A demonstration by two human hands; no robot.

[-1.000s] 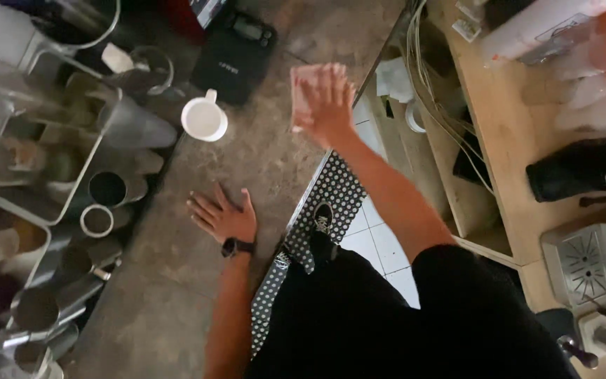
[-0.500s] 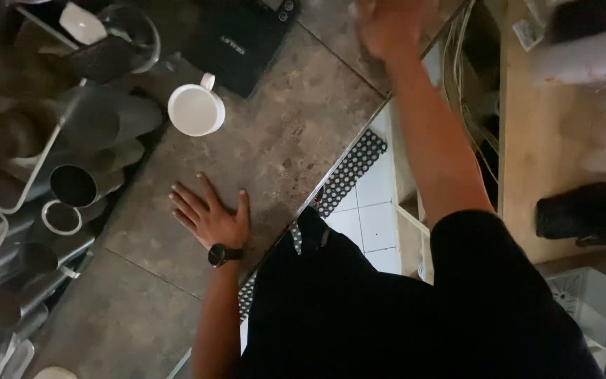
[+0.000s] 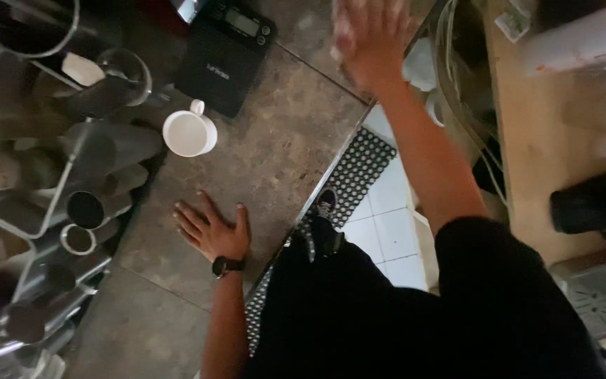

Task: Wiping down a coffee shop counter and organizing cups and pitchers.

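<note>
The mottled grey-brown stone tabletop (image 3: 275, 161) fills the middle of the view, with a perforated black rubber floor mat (image 3: 348, 175) and white floor tiles (image 3: 387, 210) below its edge. Along the left stands a wire rack of steel tumblers and clear glasses (image 3: 71, 189), lying on their sides or stacked. Near the top rests a flat black digital kitchen scale (image 3: 224, 49), and just beside it, apart from it, a white ceramic cup with a small handle (image 3: 189, 133) stands upright on the tabletop. The left hand (image 3: 213, 228), a black watch at its wrist, lies flat on the stone below the cup, palm down, fingers spread; its grip is released and holds nothing. The right hand (image 3: 369, 38) is stretched out at the far edge of the tabletop, blurred, pressing down on a pale pinkish cloth (image 3: 339, 42) that shows under its fingers; whether the grip is clenched around the cloth or only laid flat on it cannot be told.
</note>
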